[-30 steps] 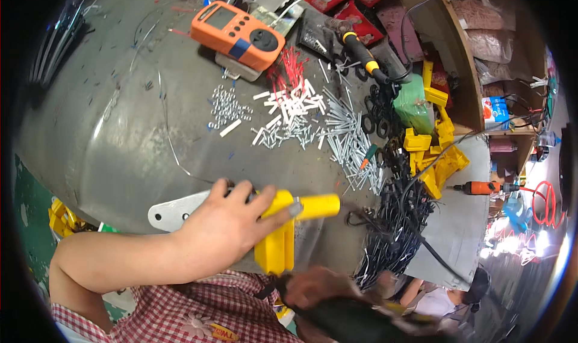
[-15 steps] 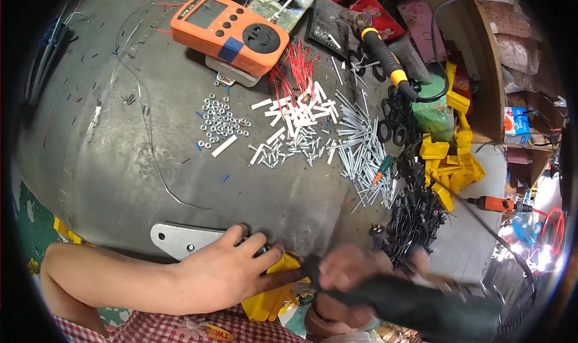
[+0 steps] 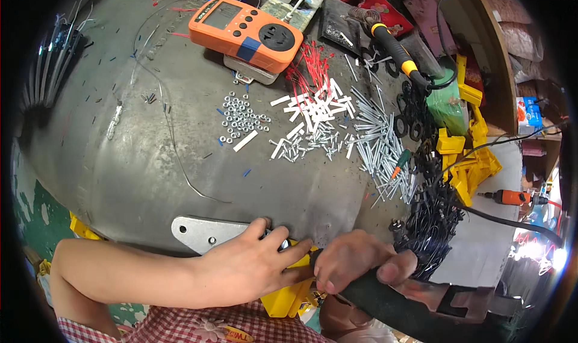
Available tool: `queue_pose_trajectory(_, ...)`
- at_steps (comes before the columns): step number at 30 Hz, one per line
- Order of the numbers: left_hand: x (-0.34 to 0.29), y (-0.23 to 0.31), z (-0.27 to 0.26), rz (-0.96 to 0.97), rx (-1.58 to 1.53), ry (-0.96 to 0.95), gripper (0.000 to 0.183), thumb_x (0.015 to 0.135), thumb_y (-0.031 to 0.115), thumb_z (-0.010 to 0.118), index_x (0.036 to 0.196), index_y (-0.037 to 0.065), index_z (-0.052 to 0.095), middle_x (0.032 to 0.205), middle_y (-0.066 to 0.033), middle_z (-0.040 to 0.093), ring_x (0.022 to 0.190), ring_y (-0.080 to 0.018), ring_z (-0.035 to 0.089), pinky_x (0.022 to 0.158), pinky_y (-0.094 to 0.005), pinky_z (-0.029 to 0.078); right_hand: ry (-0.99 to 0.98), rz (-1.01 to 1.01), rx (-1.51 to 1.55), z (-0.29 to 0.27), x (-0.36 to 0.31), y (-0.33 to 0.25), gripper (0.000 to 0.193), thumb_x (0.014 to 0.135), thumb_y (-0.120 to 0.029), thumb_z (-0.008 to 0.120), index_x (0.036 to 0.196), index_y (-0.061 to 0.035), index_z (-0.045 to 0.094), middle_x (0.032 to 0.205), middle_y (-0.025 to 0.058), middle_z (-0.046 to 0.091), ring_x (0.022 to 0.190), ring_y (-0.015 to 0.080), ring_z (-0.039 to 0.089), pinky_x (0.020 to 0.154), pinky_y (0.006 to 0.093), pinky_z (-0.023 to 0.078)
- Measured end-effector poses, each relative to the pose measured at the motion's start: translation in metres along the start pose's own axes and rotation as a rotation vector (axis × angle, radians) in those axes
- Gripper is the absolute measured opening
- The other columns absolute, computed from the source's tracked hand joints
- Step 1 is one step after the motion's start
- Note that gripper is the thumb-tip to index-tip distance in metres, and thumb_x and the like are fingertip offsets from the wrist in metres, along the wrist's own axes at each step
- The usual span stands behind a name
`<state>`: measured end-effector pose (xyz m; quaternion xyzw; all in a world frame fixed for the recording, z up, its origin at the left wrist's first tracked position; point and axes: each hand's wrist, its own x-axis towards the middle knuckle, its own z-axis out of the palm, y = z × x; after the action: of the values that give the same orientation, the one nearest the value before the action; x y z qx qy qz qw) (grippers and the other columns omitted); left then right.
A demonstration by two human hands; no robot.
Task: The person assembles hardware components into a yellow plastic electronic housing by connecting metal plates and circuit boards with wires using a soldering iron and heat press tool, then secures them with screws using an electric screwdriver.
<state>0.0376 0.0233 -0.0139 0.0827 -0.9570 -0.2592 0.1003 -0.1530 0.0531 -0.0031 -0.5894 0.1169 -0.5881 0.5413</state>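
Note:
My left hand point(image 3: 247, 268) is curled over the right end of a silver metal plate point(image 3: 201, 233) with round holes. Its fingers also grip a yellow plastic part point(image 3: 282, 299) at the table's near edge. Right beside them, my right hand point(image 3: 355, 261) is closed around a long, dark, thick-bodied hand tool point(image 3: 391, 301). The tool's narrow front end points left toward the yellow part. Fingers hide the place where the tool's tip meets the part, so I cannot tell whether they touch.
Beyond my hands lie hex nuts point(image 3: 241, 115), short screws point(image 3: 316, 141), white sleeves point(image 3: 322, 108) and long screws point(image 3: 385, 144). An orange meter point(image 3: 245, 33) stands at the back. Black cords point(image 3: 424, 213) and yellow parts point(image 3: 475, 168) lie on the right, near an orange-handled tool point(image 3: 512, 197).
The whole view has shifted, so the table's things now appear farther right. My right hand and the dark tool, blurred by motion before, show more sharply. My left hand keeps its grip.

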Motion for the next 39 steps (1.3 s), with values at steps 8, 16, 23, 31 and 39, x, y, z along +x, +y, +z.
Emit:
queue_pose_trajectory(8, 0.0, 0.009, -0.002, -0.079, 0.089, -0.039, 0.034, 0.079, 0.023, 0.051, 0.111, 0.017, 0.058, 0.124, -0.0119, 0.045, 0.099, -0.0271, 0.048, 0.081, -0.0403, 0.038, 0.261, 0.059, -0.659, 0.03, -0.017, -0.015, 0.061, 0.084, -0.046, 0.053, 0.127, -0.0087, 0.032, 0.076, 0.0153, 0.062, 0.065, 0.0284, 0.063, 0.067, 0.043, 0.052)
queue_pose_trajectory(16, -0.006, 0.003, -0.001, -0.221, -0.067, 0.085, 0.067, 0.069, 0.039, 0.066, 0.124, 0.006, 0.044, 0.133, -0.014, 0.038, 0.113, -0.0348, 0.044, 0.094, -0.0497, 0.032, 0.693, -0.04, -0.044, 0.022, -0.025, -0.076, 0.058, 0.089, -0.035, 0.041, 0.139, -0.0111, 0.025, 0.122, 0.0115, 0.047, 0.111, 0.0247, 0.046, 0.106, 0.0489, 0.019)
queue_pose_trajectory(23, -0.02, 0.005, 0.007, -0.347, -0.168, 0.065, 0.08, 0.057, 0.03, 0.071, 0.125, 0.0, 0.041, 0.118, -0.0156, 0.051, 0.108, -0.0341, 0.046, 0.094, -0.0461, 0.032, 1.309, -0.072, 0.264, -0.011, -0.085, -0.077, 0.038, 0.084, -0.035, 0.055, 0.113, -0.0122, 0.046, 0.079, -0.0007, 0.046, 0.077, 0.013, 0.047, 0.084, 0.0351, 0.038)
queue_pose_trajectory(31, -0.011, 0.006, 0.007, -0.317, -0.162, 0.175, 0.09, 0.053, 0.023, 0.071, 0.13, -0.002, 0.032, 0.114, -0.0072, 0.057, 0.092, -0.0324, 0.048, 0.087, -0.0429, 0.036, 1.305, -0.122, 0.195, -0.012, -0.081, -0.076, 0.034, 0.083, -0.03, 0.055, 0.109, -0.0102, 0.046, 0.078, -0.0015, 0.045, 0.074, 0.0108, 0.047, 0.08, 0.033, 0.038)
queue_pose_trajectory(39, -0.012, 0.006, 0.004, -0.336, -0.146, 0.084, 0.097, 0.053, 0.019, 0.074, 0.132, -0.004, 0.024, 0.122, -0.0051, 0.054, 0.096, -0.0317, 0.049, 0.087, -0.0404, 0.038, 1.215, -0.098, 0.311, -0.012, -0.084, -0.074, 0.033, 0.083, -0.028, 0.056, 0.108, -0.0099, 0.046, 0.077, -0.0016, 0.047, 0.075, 0.0113, 0.048, 0.081, 0.0332, 0.038)
